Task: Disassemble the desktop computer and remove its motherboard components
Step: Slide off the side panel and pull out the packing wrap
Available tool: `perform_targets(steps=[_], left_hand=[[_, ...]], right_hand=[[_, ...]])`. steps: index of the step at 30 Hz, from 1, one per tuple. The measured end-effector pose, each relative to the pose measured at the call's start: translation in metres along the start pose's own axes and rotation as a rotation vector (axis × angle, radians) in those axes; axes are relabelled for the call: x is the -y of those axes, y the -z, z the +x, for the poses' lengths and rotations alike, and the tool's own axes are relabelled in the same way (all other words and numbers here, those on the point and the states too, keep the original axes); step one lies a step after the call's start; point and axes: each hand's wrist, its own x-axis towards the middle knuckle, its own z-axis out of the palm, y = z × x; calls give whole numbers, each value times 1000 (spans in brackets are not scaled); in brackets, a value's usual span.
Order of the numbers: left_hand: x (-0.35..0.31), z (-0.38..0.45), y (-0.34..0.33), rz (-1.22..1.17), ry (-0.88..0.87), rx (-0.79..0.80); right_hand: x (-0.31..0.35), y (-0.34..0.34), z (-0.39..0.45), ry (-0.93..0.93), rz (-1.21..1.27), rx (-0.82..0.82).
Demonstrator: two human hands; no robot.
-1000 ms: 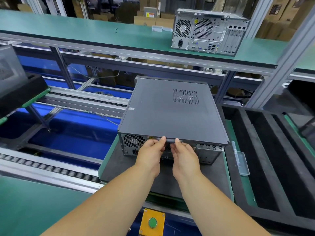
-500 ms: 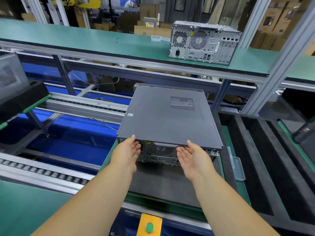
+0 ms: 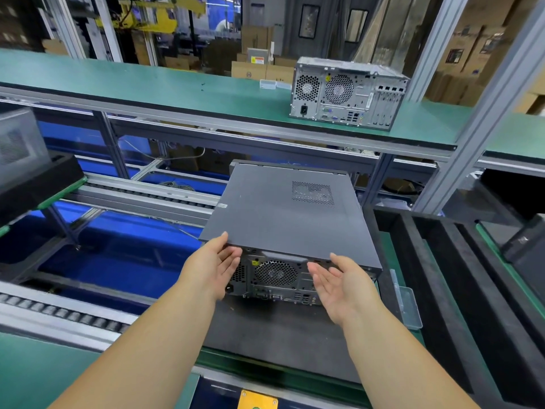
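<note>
A dark grey desktop computer (image 3: 283, 219) lies flat on a dark foam mat (image 3: 283, 335), rear panel with fan grille and ports facing me. Its top cover panel overhangs the rear toward me. My left hand (image 3: 211, 268) touches the cover's near left corner, thumb on top, fingers straight beneath the edge. My right hand (image 3: 343, 286) is held palm-up and relaxed just below the cover's near right edge; I cannot tell whether it touches.
A second grey computer tower (image 3: 348, 94) stands on the green upper shelf (image 3: 147, 84). Black foam slotted trays (image 3: 460, 290) lie to the right, beside a clear plastic box (image 3: 408, 305). A roller conveyor (image 3: 59, 314) runs on the left. A yellow button box (image 3: 256, 401) sits at the front edge.
Both hands left the centre rear handle and spread to the cover's near corners. The cover has slid toward me and now overhangs the rear panel, exposing the fan.
</note>
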Motion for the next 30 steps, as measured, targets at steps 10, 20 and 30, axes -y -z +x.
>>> perform_targets(steps=[10,20,30], left_hand=[[-17,-10,-27,-167,11,193],[9,-16,-53,-276,7,370],[83,-59,-174,-194,-20,505]], right_hand=[[25,-21,8,169,182,139],[60,15,12,265,245,272],[180,115,4,334,290,279]])
